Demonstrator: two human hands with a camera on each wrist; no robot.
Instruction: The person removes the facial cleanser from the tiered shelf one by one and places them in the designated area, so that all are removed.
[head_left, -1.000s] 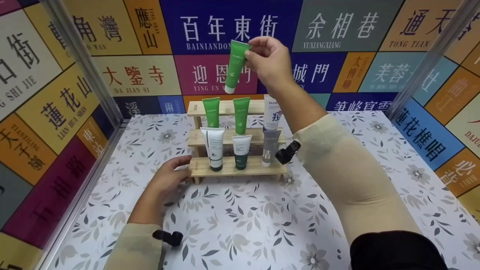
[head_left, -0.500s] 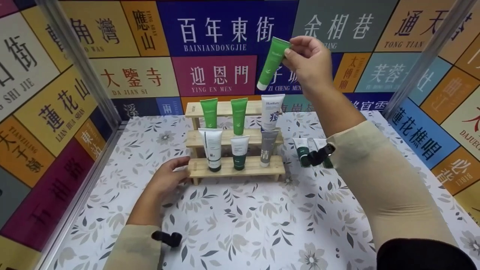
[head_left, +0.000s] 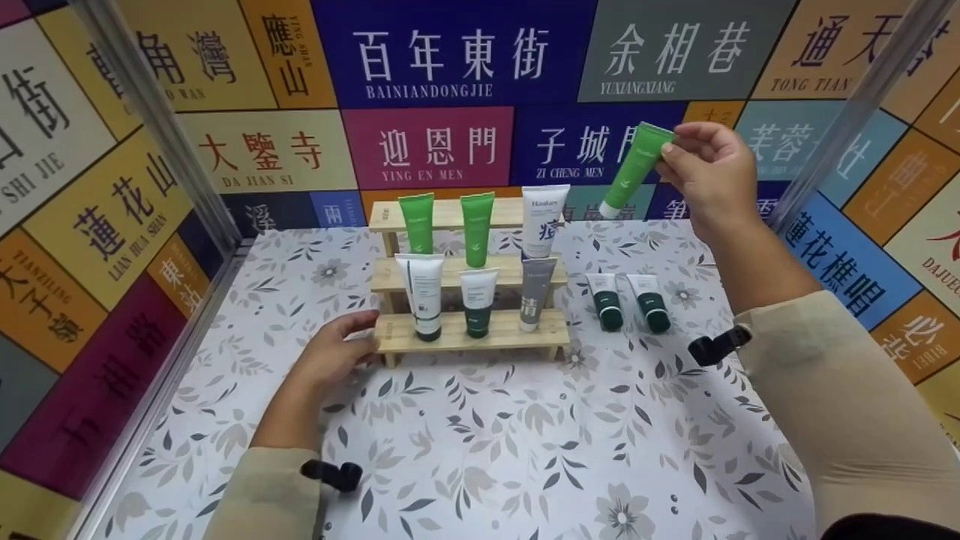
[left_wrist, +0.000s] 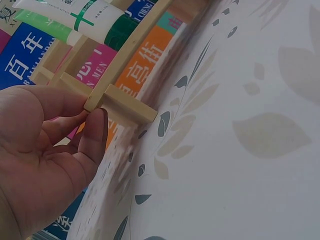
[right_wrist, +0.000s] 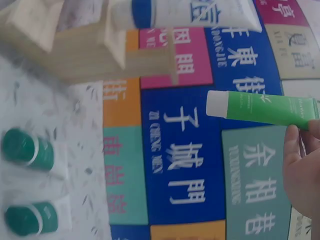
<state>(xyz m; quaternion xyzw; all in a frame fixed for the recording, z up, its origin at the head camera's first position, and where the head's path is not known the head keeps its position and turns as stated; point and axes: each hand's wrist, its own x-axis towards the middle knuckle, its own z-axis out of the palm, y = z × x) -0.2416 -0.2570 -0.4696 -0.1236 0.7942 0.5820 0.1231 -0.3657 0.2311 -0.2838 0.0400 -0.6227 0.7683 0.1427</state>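
My right hand (head_left: 716, 176) pinches a green squeeze tube (head_left: 634, 169) by its flat crimped end, holding it in the air right of the wooden stepped stand (head_left: 510, 341). Its white cap points down and to the left; in the right wrist view the same green tube (right_wrist: 267, 108) lies across the picture. At the stand's front left corner my left hand (head_left: 334, 356) grips the lowest step between thumb and fingers, as the left wrist view shows. Two green tubes (head_left: 477, 229) and a white tube with blue print (head_left: 541, 221) stand on the middle step.
The lowest step carries a white tube (head_left: 424, 292), a white and dark green tube (head_left: 478, 300) and a grey tube (head_left: 537, 292). Right of the stand, two dark green and white tubes (head_left: 604, 300) lie side by side on the flowered tabletop (head_left: 465, 442). Printed panels (head_left: 427, 142) wall the back and sides.
My right hand has carried the green tube rightward from above the stand, and lately lower, past its right side. The two lying tubes have come into sight. My left hand stays put.
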